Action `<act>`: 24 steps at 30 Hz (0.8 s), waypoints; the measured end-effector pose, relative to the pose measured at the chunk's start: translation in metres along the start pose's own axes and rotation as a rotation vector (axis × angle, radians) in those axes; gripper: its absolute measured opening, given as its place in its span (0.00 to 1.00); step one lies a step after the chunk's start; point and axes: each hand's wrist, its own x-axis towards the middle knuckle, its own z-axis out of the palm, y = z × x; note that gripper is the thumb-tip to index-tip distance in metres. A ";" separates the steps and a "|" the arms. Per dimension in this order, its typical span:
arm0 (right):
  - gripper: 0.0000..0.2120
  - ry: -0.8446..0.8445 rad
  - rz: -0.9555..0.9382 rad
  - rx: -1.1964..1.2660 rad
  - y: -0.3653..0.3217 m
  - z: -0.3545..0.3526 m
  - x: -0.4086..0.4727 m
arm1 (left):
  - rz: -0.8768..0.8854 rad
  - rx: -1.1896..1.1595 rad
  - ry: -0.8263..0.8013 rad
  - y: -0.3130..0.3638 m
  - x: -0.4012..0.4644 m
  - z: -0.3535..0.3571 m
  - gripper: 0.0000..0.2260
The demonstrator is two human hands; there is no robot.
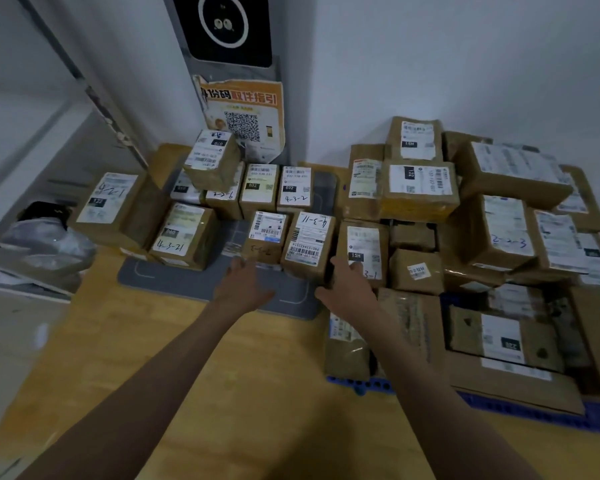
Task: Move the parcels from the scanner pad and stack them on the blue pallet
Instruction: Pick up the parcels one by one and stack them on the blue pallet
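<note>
On the wooden floor (194, 358), against the white wall (465, 64), the biggest thing is the heap of brown parcels on the blue pallet (534, 415), which fills the right side; the pallet's studded front edge shows below the boxes. At its near edge lies a wide flat carton (499, 375) with a smaller labelled box (503, 337) on top, and behind these the parcels rise in tiers to a box (414, 138) at the wall. To the left, the grey scanner pad (187, 282) lies flat on the floor, its near left corner bare. Parcels crowd its back and middle: a large box marked 1-2-1 (110, 202) at the left edge, one marked 4-3-21 (184, 233) just beside it, a row of small boxes behind, and one box (212, 157) perched tilted on that row. Near the pad's front right stand a small box (265, 233) and the parcel marked 4-3-11 (309, 244), side by side. Behind the pad, a torn orange poster (243, 116) with a QR code hangs on a grey post, under a black panel (226, 26). A metal shelf (32, 168) runs along the left. The left hand (239, 285) reaches over the pad with fingers spread, at the small box's lower edge and holding nothing. The right hand (347, 289) has its fingers loosely apart at the right side of parcel 4-3-11, not closed on it.
</note>
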 end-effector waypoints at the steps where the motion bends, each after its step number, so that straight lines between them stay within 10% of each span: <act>1: 0.27 0.011 0.000 0.008 -0.007 0.004 0.006 | -0.002 -0.016 0.002 -0.001 0.008 0.000 0.39; 13: 0.35 0.202 0.107 -0.215 -0.049 0.044 0.084 | 0.081 -0.101 0.146 -0.005 0.076 0.014 0.21; 24: 0.42 0.323 0.145 -0.340 -0.044 0.069 0.106 | -0.007 -0.137 0.236 -0.016 0.086 0.019 0.35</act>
